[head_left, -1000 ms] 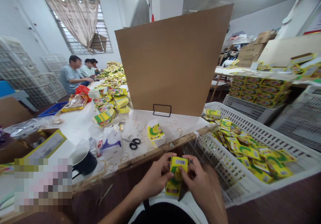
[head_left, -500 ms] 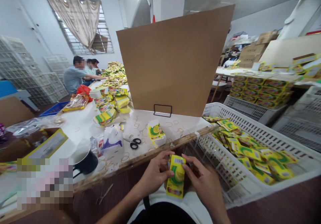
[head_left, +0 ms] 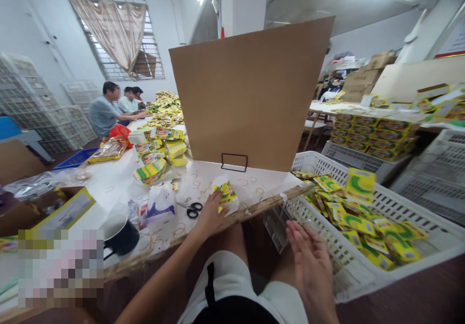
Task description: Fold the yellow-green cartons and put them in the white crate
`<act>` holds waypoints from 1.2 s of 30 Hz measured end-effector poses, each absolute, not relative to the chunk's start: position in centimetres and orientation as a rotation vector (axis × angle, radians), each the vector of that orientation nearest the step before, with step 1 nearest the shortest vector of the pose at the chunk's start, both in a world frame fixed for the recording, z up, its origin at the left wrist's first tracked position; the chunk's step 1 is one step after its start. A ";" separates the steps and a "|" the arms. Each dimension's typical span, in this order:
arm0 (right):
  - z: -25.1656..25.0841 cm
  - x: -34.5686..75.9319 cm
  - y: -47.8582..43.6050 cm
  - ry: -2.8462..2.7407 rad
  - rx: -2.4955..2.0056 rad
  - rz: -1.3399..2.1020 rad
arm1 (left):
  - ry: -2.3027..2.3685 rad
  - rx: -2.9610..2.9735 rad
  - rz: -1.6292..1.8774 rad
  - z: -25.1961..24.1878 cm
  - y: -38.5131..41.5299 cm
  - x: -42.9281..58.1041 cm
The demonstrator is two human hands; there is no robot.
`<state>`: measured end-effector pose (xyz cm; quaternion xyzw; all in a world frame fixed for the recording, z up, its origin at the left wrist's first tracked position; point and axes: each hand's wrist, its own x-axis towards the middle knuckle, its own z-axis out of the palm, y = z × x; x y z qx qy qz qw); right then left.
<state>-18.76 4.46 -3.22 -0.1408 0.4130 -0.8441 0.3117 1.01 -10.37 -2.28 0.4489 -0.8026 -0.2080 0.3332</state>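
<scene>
My left hand (head_left: 211,213) reaches across the table's front edge. Its stretched fingers touch the near left side of a small stack of yellow and green printed cartons (head_left: 228,195), and its thumb is hard to make out. Over the white basket's near rim is my right hand (head_left: 308,251), fingers extended, palm turned inward, holding nothing. A single yellow carton with a green curve (head_left: 360,186) is in the air above the basket, apart from the hand. Many similar flat cartons (head_left: 359,222) lie heaped inside the white plastic basket (head_left: 407,203).
Black-handled scissors (head_left: 194,209), a tissue pack (head_left: 161,205) and a dark mug (head_left: 121,237) stand left on the table (head_left: 203,174). A tall cardboard sheet (head_left: 250,96) rises behind. Bundled cartons (head_left: 150,169) lie farther left; people (head_left: 105,111) sit beyond.
The carton held between both hands has left them and now hangs above the basket. My left hand has moved forward to the stack on the table; my right hand has opened and moved right.
</scene>
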 end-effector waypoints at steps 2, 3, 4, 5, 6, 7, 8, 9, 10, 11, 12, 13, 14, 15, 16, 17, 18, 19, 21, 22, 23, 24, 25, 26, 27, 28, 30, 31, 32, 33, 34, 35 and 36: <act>-3.9 -17.8 4.5 1.105 -0.368 -2.077 | -2.144 1.187 -0.538 -2.6 -11.2 1.5; -4.2 -17.4 4.5 1.110 -0.371 -2.022 | -2.167 1.185 -0.534 -2.7 -11.4 1.7; -4.4 -17.1 4.5 1.115 -0.378 -1.985 | -2.188 1.178 -0.530 -2.7 -11.5 1.9; -4.5 -16.8 4.5 1.122 -0.384 -1.968 | -2.209 1.165 -0.527 -2.6 -11.6 2.1; -4.5 -16.7 4.5 1.131 -0.388 -1.958 | -2.231 1.145 -0.528 -2.5 -11.7 2.3; -4.4 -16.6 4.6 1.137 -0.392 -1.948 | -2.254 1.121 -0.533 -2.4 -11.9 2.5; -4.2 -16.5 4.6 1.141 -0.393 -1.938 | -2.275 1.094 -0.541 -2.3 -12.0 2.7; -4.1 -16.5 4.6 1.141 -0.394 -1.926 | -2.294 1.067 -0.549 -2.2 -12.2 2.9; -3.9 -16.4 4.6 1.137 -0.393 -1.913 | -2.311 1.040 -0.557 -2.1 -12.4 3.1; -3.9 -16.4 4.6 1.129 -0.390 -1.902 | -2.325 1.015 -0.563 -2.0 -12.7 3.3; -3.9 -16.3 4.6 1.120 -0.387 -1.891 | -2.335 0.992 -0.566 -1.8 -12.9 3.5; -3.9 -16.2 4.6 1.113 -0.383 -1.880 | -2.340 0.973 -0.562 -1.7 -13.1 3.7; -3.9 -16.1 4.6 1.110 -0.377 -1.868 | -2.338 0.957 -0.551 -1.6 -13.1 3.8; -3.8 -15.9 4.6 1.111 -0.375 -1.854 | -2.325 0.946 -0.530 -1.4 -13.0 3.9; -3.8 -15.6 4.6 1.117 -0.380 -1.839 | -2.302 0.937 -0.502 -1.3 -12.6 3.9; -3.6 -15.4 4.6 1.124 -0.395 -1.818 | -2.273 0.926 -0.469 -1.2 -12.0 3.9; -3.5 -15.1 4.7 1.131 -0.416 -1.791 | -2.244 0.910 -0.439 -1.2 -11.2 3.8; -3.3 -14.9 4.7 1.135 -0.438 -1.764 | -2.223 0.885 -0.415 -1.3 -10.2 3.7; -3.0 -14.6 4.8 1.136 -0.481 -1.718 | -2.238 0.787 -0.408 -1.5 -7.6 3.3; -3.0 -14.6 4.8 1.143 -0.498 -1.709 | -2.277 0.707 -0.423 -1.6 -6.3 3.0; -3.0 -14.6 4.7 1.153 -0.511 -1.710 | -2.325 0.605 -0.445 -1.7 -4.9 2.7; -3.2 -14.7 4.7 1.166 -0.522 -1.722 | -2.374 0.476 -0.470 -1.8 -3.7 2.5; -3.4 -14.8 4.7 1.181 -0.531 -1.741 | -2.405 0.379 -0.504 -1.8 -2.7 2.2; -3.6 -15.0 4.6 1.193 -0.532 -1.770 | -2.406 0.309 -0.546 -1.7 -1.8 2.0; -3.8 -15.1 4.6 1.199 -0.526 -1.804 | -2.376 0.276 -0.595 -1.6 -1.2 1.7; -3.9 -15.2 4.6 1.195 -0.517 -1.831 | -2.307 0.293 -0.650 -1.5 -0.8 1.5; -3.9 -15.1 4.6 1.158 -0.507 -1.833 | -2.075 0.420 -0.802 -1.2 -0.5 1.1; -3.8 -15.0 4.6 1.129 -0.509 -1.809 | -1.927 0.492 -0.919 -1.0 -0.6 0.9; -3.6 -14.7 4.6 1.098 -0.521 -1.771 | -1.778 0.547 -1.063 -0.8 -0.7 0.6; -3.4 -14.5 4.7 1.068 -0.540 -1.725 | -1.646 0.579 -1.230 -0.6 -0.9 0.4; -3.3 -14.2 4.7 1.043 -0.559 -1.686 | -1.536 0.590 -1.409 -0.5 -1.1 0.2; -3.1 -13.9 4.7 1.019 -0.577 -1.656 | -1.448 0.582 -1.587 -0.4 -1.3 0.0; -3.0 -13.7 4.7 0.995 -0.594 -1.634 | -1.380 0.565 -1.747 -0.3 -1.3 -0.1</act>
